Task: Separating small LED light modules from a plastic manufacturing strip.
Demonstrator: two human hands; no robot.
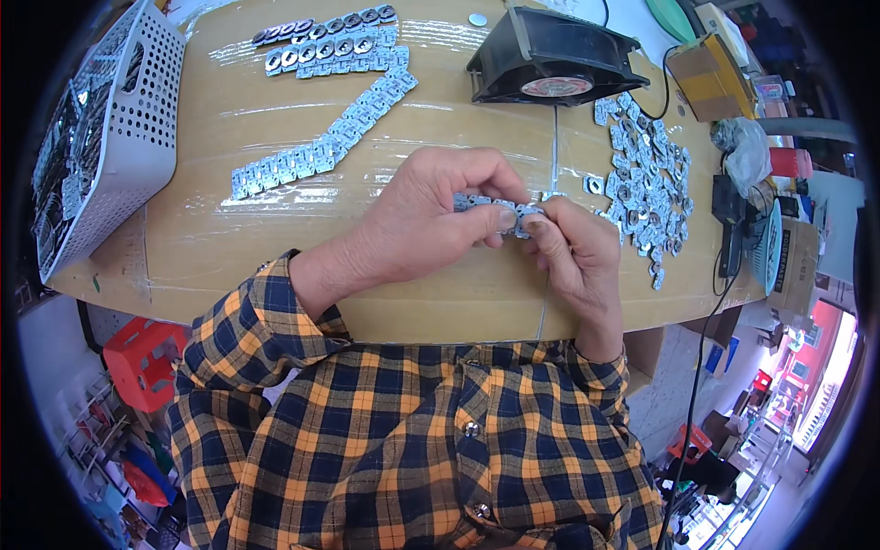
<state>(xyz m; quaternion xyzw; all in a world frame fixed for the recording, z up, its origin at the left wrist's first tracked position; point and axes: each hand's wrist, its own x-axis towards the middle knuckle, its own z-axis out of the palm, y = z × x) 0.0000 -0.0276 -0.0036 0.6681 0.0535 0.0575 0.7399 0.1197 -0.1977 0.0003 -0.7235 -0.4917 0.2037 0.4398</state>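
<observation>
A short strip of small silvery metal parts [474, 202] lies in the fingers of my left hand [426, 220], the thumb pressed along it. At the strip's right end, my right hand [579, 246] pinches a part between thumb and forefinger; that part is mostly covered by the fingertips. Beyond my left hand, similar parts stand in a long bent row [339, 137] on the table. Shorter rows of parts with round dark centres [321, 50] lie farther back. To the right of my right hand spreads a loose heap of the same parts [646, 174].
A white perforated basket [151, 119] filled with metal pieces stands at the left edge of the brown table [440, 316]. A black fan [550, 60] sits at the back, its cable running right. Boxes [710, 78] and a plastic bag [744, 151] crowd the right edge.
</observation>
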